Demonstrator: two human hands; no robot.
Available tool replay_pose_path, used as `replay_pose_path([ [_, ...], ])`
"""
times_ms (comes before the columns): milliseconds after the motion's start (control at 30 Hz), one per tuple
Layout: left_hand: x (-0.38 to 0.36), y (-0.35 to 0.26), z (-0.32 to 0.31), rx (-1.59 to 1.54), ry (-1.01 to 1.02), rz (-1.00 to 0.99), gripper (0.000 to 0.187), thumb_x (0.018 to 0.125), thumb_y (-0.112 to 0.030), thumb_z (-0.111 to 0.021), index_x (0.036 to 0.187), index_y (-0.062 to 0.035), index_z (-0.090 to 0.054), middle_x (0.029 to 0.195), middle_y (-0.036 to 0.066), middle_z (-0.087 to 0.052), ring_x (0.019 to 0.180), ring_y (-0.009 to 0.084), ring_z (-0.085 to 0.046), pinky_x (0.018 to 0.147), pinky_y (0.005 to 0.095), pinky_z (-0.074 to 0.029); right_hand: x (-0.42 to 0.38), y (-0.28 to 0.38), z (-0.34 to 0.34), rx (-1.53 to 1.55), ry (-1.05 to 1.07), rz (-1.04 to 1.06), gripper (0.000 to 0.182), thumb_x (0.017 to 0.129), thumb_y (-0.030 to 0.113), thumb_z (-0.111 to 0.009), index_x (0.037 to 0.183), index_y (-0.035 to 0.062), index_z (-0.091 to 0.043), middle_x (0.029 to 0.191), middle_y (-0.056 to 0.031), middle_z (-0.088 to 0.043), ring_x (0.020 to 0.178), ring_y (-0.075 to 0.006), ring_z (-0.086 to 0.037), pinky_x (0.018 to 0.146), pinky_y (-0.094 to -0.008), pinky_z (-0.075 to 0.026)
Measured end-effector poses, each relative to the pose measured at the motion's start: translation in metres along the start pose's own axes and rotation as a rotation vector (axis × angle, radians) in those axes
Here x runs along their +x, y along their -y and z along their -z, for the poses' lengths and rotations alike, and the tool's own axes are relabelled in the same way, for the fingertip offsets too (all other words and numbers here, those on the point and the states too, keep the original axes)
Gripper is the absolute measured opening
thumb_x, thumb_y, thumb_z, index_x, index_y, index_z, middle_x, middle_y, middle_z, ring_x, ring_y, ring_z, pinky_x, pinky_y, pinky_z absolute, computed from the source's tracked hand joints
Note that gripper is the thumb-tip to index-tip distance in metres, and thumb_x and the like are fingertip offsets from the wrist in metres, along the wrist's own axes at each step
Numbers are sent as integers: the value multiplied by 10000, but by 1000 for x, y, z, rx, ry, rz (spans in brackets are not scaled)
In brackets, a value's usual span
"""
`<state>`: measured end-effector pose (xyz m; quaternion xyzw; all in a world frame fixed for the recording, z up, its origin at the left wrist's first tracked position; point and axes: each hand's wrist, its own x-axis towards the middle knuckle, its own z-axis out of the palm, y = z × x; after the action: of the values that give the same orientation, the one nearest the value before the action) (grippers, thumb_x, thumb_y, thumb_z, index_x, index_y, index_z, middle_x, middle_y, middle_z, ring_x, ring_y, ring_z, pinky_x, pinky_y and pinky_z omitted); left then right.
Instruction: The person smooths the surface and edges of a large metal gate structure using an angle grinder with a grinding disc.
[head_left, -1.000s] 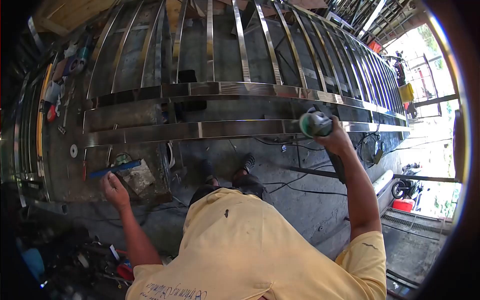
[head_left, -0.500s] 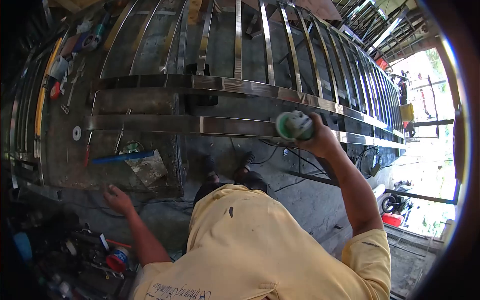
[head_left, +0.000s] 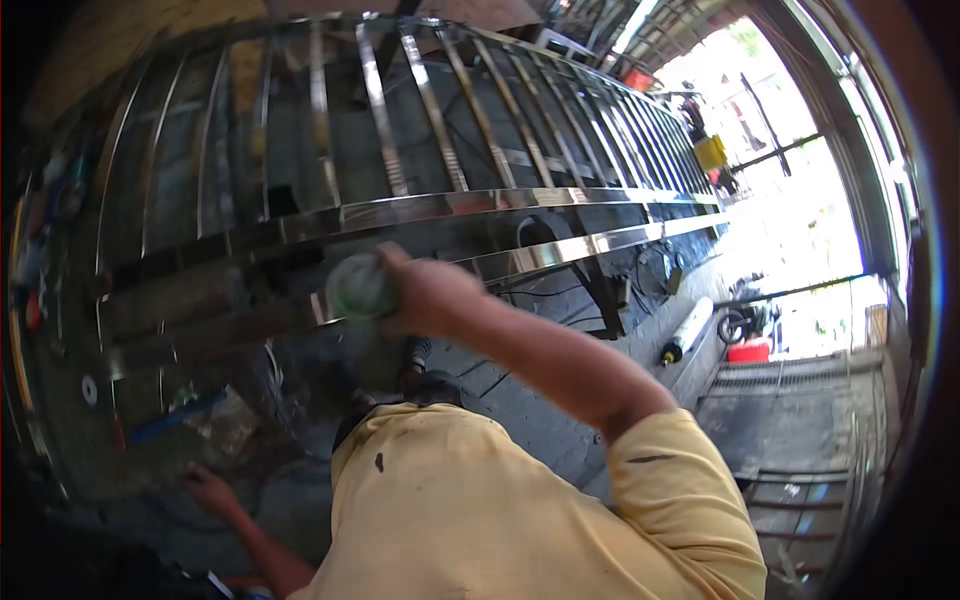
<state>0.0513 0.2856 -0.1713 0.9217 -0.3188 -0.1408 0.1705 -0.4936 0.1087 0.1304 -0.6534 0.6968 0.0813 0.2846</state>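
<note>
My right hand (head_left: 430, 290) is closed around a round green and whitish object (head_left: 361, 287), blurred by motion, at the nearer rail (head_left: 540, 257) of a shiny metal frame. Whether it touches the rail is unclear. The frame's second rail (head_left: 470, 202) runs behind it, with many slim upright bars. At the lower left, my left hand (head_left: 212, 492) hangs near the workbench edge, away from the frame; its fingers are blurred. A blue strip (head_left: 178, 417) lies on the bench close by.
On the bench are a white ring (head_left: 90, 390) and a red-handled tool (head_left: 120, 432). Cables lie on the floor beneath the frame. A white cylinder (head_left: 688, 330), a motorcycle (head_left: 735, 325) and a red container (head_left: 748, 351) are at the right.
The view has turned and shifted. My right hand has moved left along the nearer rail with the green object. My left hand remains low beside the bench.
</note>
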Motion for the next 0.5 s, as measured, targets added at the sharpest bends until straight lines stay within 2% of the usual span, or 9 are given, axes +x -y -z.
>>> replay_pose_path([
  [100, -11, -27, 21, 7, 31, 11, 829, 1052, -603, -456, 1547, 58, -378, 1410, 324, -575, 1263, 497, -578, 1010, 512, -482, 3, 35, -20, 84, 37, 137, 906, 738, 402, -849, 1470, 114, -399, 993, -210, -736, 953, -428, -724, 808, -518, -577],
  [200, -14, -32, 33, 45, 82, -10, 840, 1052, -611, -445, 1558, 54, -356, 1421, 311, -574, 1275, 493, -573, 1018, 520, -475, -4, 27, -42, 206, 36, 183, 986, 740, 409, -856, 1523, 121, -329, 1035, -231, -727, 1004, -451, -708, 844, -514, -570],
  [300, 1, -4, 24, 62, 142, -70, 844, 1050, -611, -448, 1566, 47, -340, 1434, 298, -570, 1286, 488, -568, 1029, 524, -468, -31, -14, -21, 238, 118, -23, 1012, 737, 423, -867, 1531, 106, -325, 1089, -249, -724, 1049, -455, -700, 872, -501, -568],
  [367, 8, 4, 25, 64, 165, -87, 847, 1045, -613, -457, 1567, 43, -340, 1444, 292, -566, 1293, 485, -564, 1039, 518, -463, -43, -64, -28, 302, -4, -182, 1047, 713, 429, -897, 1529, 97, -331, 1136, -262, -720, 1068, -442, -706, 911, -486, -566],
  [433, -5, -22, 33, 77, 169, -68, 850, 1038, -617, -469, 1565, 40, -348, 1453, 288, -560, 1300, 483, -559, 1051, 507, -458, -57, -125, -31, 380, -162, -311, 1111, 687, 436, -924, 1537, 61, -315, 1149, -269, -714, 1086, -414, -710, 947, -452, -560],
  [500, 3, -16, 30, 81, 170, -51, 862, 1032, -622, -477, 1569, 38, -341, 1459, 288, -556, 1312, 478, -551, 1062, 501, -449, -70, -187, -29, 370, -236, -502, 1134, 682, 448, -931, 1537, 28, -314, 1176, -271, -703, 1111, -387, -705, 970, -421, -548],
])
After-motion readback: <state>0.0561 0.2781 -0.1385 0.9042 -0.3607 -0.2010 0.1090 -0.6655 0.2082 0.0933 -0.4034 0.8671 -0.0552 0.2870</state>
